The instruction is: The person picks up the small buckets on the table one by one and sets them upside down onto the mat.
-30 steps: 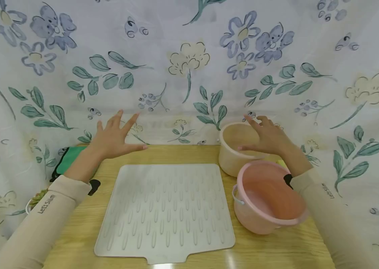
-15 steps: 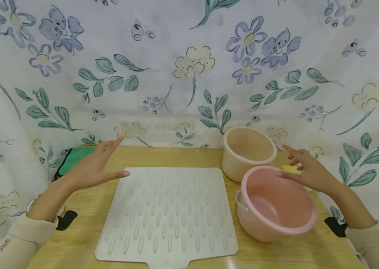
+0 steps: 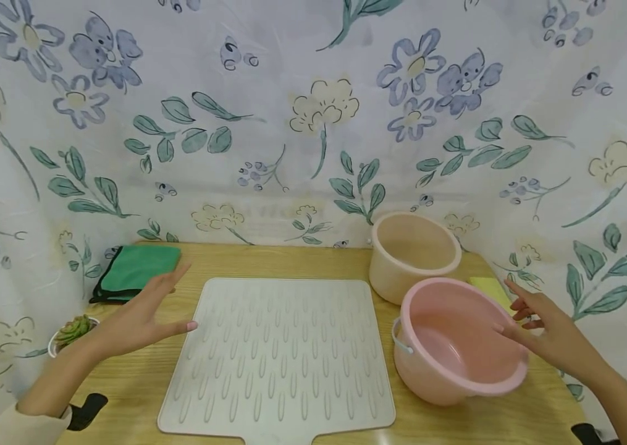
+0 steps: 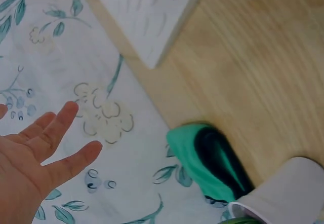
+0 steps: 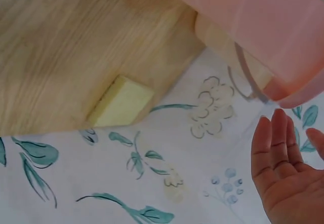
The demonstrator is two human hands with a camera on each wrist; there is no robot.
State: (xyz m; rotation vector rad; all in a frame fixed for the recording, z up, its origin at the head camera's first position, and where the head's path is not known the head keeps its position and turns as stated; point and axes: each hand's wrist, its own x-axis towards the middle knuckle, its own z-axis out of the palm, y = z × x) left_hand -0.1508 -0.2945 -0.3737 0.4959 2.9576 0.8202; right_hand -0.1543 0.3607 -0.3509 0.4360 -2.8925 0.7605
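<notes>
My left hand [image 3: 130,324], fingers extended and thumb apart, hovers left of a pale ridged drying board [image 3: 285,346] and holds nothing. Just beyond it lies a folded green cloth [image 3: 141,269] with black edging, seen also in the left wrist view as a green cloth [image 4: 190,153]. On the other side, my right hand [image 3: 555,337] is empty with loosely bent fingers, overlapping the right rim of a pink bucket [image 3: 424,371] in the head view. Its palm and fingers show below the pink bucket [image 5: 283,26] in the right wrist view.
A cream bucket [image 3: 391,278] stands behind the pink one. Near the table's right edge lies a yellow sponge-like block [image 5: 124,102]. A small succulent [image 3: 74,329] in a white pot sits at far left. Flowered fabric [image 3: 269,123] rises behind the wooden table [image 3: 291,259].
Both hands, earlier raised over the table's back part, have moved apart and down toward me, left hand leftward, right hand rightward. The cloth, pot and cream bucket have come into fuller view.
</notes>
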